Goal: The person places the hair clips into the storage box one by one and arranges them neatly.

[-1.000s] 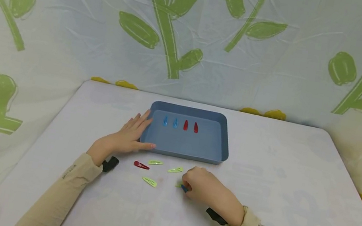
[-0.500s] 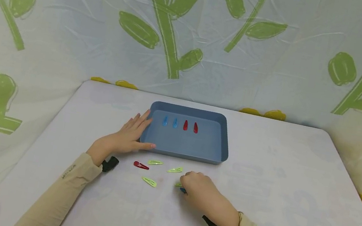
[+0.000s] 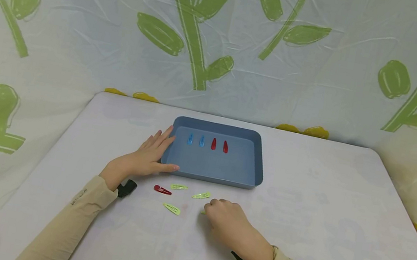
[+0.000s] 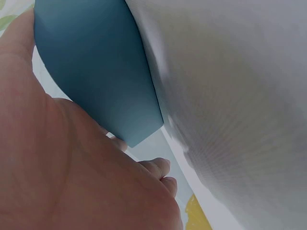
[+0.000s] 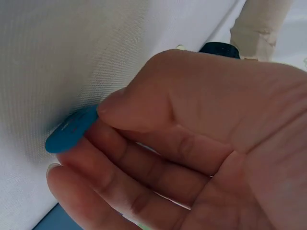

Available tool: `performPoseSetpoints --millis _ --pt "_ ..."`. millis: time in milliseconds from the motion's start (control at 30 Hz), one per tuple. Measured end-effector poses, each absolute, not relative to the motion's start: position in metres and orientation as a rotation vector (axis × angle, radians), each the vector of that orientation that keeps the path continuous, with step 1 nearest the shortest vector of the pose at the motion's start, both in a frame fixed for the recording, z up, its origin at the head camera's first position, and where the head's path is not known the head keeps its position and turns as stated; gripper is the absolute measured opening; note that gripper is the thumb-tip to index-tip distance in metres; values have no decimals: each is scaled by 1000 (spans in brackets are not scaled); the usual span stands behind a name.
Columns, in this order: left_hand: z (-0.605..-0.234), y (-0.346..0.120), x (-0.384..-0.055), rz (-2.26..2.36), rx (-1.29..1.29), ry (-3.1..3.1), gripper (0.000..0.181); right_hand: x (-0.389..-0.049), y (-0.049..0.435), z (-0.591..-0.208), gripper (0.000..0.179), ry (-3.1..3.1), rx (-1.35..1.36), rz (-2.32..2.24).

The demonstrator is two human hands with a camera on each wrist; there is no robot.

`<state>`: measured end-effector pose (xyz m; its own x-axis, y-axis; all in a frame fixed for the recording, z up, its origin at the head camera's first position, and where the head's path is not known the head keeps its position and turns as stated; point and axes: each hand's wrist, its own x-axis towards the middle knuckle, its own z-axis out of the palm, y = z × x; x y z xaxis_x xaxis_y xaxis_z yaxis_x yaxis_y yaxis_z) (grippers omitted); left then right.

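Observation:
In the right wrist view, my right hand [image 5: 177, 139] pinches a blue snap hair clip [image 5: 72, 129] between thumb and fingers, close over the tablecloth. From the head view that clip is hidden under the hand. A yellow-green clip [image 3: 203, 212] peeks out beside the fingers. My left hand [image 3: 145, 156] lies against the left side of the blue-grey tray [image 3: 222, 169], fingers spread and straight, thumb over its front rim. Inside the tray, two blue clips [image 3: 190, 139] and two red clips [image 3: 214, 144] stand in a row.
In front of the tray lie a red clip [image 3: 162, 190] and more yellow-green clips [image 3: 171, 209] on the white tablecloth [image 3: 316, 205]. Behind the table hangs a curtain [image 3: 105, 28] with a leaf print.
My right hand has shifted slightly left and toward me, now covering the blue clip and most of the yellow-green one beside it. The left hand and tray have stayed put.

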<state>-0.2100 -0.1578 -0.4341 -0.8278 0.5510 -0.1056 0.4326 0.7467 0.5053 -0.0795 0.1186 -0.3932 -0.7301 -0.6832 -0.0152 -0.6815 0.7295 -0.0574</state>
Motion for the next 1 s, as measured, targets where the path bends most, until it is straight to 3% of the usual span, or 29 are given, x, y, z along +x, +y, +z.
performPoseSetpoints --millis 367,700,1000 --pt "-433 -157 -210 692 766 2694 103 -84 118 -395 21 2846 -1176 -118" --pt "-433 -157 -209 694 770 2700 102 -92 119 -381 45 2792 -1163 -306" --pt "-433 -158 -209 686 762 2704 103 -103 120 -364 34 2757 -1144 -405"
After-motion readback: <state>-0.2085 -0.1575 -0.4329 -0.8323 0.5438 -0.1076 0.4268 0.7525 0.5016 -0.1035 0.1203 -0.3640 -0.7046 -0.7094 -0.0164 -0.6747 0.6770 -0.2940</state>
